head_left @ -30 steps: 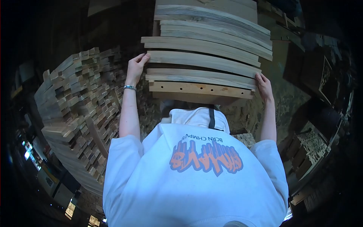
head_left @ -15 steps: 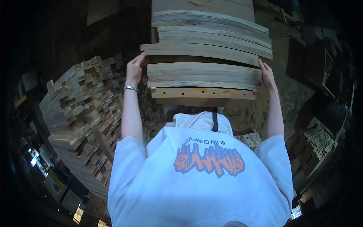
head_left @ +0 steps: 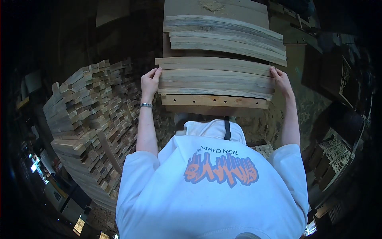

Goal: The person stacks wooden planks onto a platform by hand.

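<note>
A long wooden board [head_left: 215, 65] lies across the near group of boards [head_left: 217, 81], against its far side. My left hand [head_left: 151, 81] pinches the board's left end, with a metal band round the wrist. At the right end, my right hand [head_left: 281, 79] grips the same board between thumb and fingers. A gap separates it from the far group of boards [head_left: 229, 40]. Nearest my body runs a light wooden rail [head_left: 217, 100] with several dark holes.
To the left stands a large stack of wood pieces [head_left: 93, 115]. More wood pieces [head_left: 333, 153] are piled at the lower right. Sawdust [head_left: 211, 5] lies on the far part of the work surface [head_left: 246, 12].
Both hands have drawn the board toward my body, off the far group and up against the near group. The gap now lies on the board's far side.
</note>
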Action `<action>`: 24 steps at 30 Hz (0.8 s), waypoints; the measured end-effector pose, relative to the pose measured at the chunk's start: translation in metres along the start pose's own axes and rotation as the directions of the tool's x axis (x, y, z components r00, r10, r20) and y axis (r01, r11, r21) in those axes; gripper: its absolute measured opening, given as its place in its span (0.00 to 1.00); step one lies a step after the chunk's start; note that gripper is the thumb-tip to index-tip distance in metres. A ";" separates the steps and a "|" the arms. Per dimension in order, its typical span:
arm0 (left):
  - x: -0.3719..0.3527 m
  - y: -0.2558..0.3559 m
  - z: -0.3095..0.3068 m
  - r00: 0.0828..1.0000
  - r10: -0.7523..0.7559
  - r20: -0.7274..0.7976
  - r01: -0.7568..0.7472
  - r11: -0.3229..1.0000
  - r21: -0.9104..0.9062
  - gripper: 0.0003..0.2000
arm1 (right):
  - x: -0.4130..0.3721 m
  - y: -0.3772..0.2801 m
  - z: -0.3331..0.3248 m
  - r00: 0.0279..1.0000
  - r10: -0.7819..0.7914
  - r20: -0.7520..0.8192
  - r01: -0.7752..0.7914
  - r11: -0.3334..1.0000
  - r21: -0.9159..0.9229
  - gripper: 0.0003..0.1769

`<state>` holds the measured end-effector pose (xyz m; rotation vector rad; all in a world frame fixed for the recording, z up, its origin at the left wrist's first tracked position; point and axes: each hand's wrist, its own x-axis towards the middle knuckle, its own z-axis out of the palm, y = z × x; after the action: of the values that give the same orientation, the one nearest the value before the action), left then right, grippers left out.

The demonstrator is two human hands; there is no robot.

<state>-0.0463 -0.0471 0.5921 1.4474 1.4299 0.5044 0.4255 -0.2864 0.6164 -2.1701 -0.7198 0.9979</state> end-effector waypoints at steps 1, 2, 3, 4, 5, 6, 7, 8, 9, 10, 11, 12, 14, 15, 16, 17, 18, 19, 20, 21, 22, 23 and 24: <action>0.001 0.000 0.000 1.000 -0.016 -0.017 0.015 1.000 -0.008 0.20 | 0.003 0.001 -0.003 0.999 0.015 0.050 -0.016 1.000 0.013 0.28; 0.002 0.000 0.001 0.999 -0.030 -0.035 0.029 0.999 -0.019 0.20 | 0.006 0.001 -0.006 0.995 0.027 0.099 -0.030 0.999 0.025 0.27; 0.005 0.000 0.002 0.999 -0.022 -0.040 0.021 1.000 -0.021 0.20 | 0.008 0.004 -0.010 0.995 0.018 0.097 -0.020 0.999 0.026 0.27; 0.007 -0.001 0.003 0.999 -0.034 -0.025 0.032 0.998 -0.056 0.19 | 0.009 0.008 -0.011 0.994 0.002 0.108 0.001 0.999 -0.032 0.27; 0.008 -0.002 0.001 0.999 -0.047 -0.019 0.045 0.995 -0.092 0.18 | 0.012 0.010 -0.012 0.992 -0.019 0.127 0.030 0.995 -0.091 0.26; 0.010 -0.002 0.000 0.998 -0.044 0.035 0.047 0.996 -0.072 0.18 | 0.006 -0.004 -0.012 0.992 0.010 0.125 0.007 0.991 -0.136 0.26; 0.011 0.003 -0.002 0.997 -0.042 0.066 0.045 0.998 -0.053 0.17 | 0.000 -0.015 -0.012 0.994 0.008 0.108 0.006 0.991 -0.133 0.27; 0.005 0.021 -0.004 0.999 -0.026 0.043 0.024 0.999 0.042 0.17 | -0.004 -0.025 -0.007 0.994 -0.013 0.110 0.027 0.992 -0.123 0.27; -0.002 0.044 -0.002 1.000 -0.012 -0.003 0.012 0.990 0.138 0.16 | -0.005 -0.027 -0.005 0.990 -0.106 0.090 0.124 0.963 -0.240 0.27; -0.005 0.052 -0.004 0.989 0.132 -0.068 -0.125 0.988 0.094 0.18 | -0.011 -0.022 0.006 0.923 -0.370 -0.108 0.317 0.887 -0.337 0.26; -0.009 0.069 -0.007 0.985 0.124 -0.121 -0.123 0.992 0.017 0.18 | -0.025 -0.049 -0.001 0.995 -0.067 -0.068 0.055 0.985 -0.166 0.24; -0.013 0.085 -0.007 0.980 0.137 -0.145 -0.174 0.944 -0.281 0.18 | -0.025 -0.037 -0.010 0.966 -0.245 -0.086 0.226 0.956 -0.185 0.22; -0.042 0.144 -0.024 0.935 0.293 -0.202 -0.355 0.769 -0.531 0.33 | -0.023 -0.021 -0.015 0.966 -0.234 -0.106 0.249 0.955 0.159 0.20; -0.053 0.164 -0.031 0.870 0.431 -0.239 -0.481 0.637 -0.602 0.41 | -0.020 -0.016 -0.013 0.936 -0.347 -0.060 0.352 0.917 0.188 0.19; -0.069 0.197 -0.047 0.870 0.371 -0.324 -0.492 0.620 -0.611 0.44 | -0.025 -0.034 -0.004 0.962 -0.267 -0.051 0.268 0.963 0.013 0.18; -0.078 0.216 -0.074 0.811 0.404 -0.423 -0.583 0.617 -0.529 0.43 | -0.030 -0.056 0.023 0.952 -0.304 -0.029 0.305 0.952 0.016 0.18; -0.083 0.233 -0.104 0.742 0.438 -0.508 -0.661 0.604 -0.444 0.43 | -0.036 -0.087 0.057 0.911 -0.411 -0.040 0.413 0.903 0.116 0.19; -0.098 0.246 -0.141 0.692 0.482 -0.537 -0.716 0.548 -0.432 0.41 | -0.045 -0.120 0.090 0.861 -0.505 -0.070 0.507 0.836 0.209 0.20; -0.123 0.249 -0.182 0.626 0.503 -0.596 -0.751 0.596 -0.284 0.39 | -0.051 -0.157 0.125 0.859 -0.510 -0.053 0.488 0.783 0.386 0.24; -0.148 0.253 -0.223 0.553 0.521 -0.650 -0.755 0.643 -0.127 0.37 | -0.061 -0.191 0.153 0.839 -0.538 0.087 0.436 0.758 0.485 0.27; -0.173 0.257 -0.265 0.477 0.534 -0.699 -0.729 0.684 0.025 0.35 | -0.086 -0.243 0.177 0.708 -0.692 0.142 0.585 0.687 0.432 0.26; -0.203 0.263 -0.306 0.160 0.592 -0.790 -0.749 0.594 0.293 0.19 | -0.095 -0.263 0.198 0.652 -0.735 0.186 0.612 0.655 0.444 0.25; -0.224 0.275 -0.335 -0.081 0.682 -0.727 -0.694 0.486 0.532 0.17 | -0.107 -0.284 0.213 0.529 -0.820 0.218 0.735 0.571 0.366 0.23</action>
<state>-0.2383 -0.0805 1.0393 1.9574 1.1970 2.3699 0.1357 -0.1089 0.7636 -1.1789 -1.5115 0.8998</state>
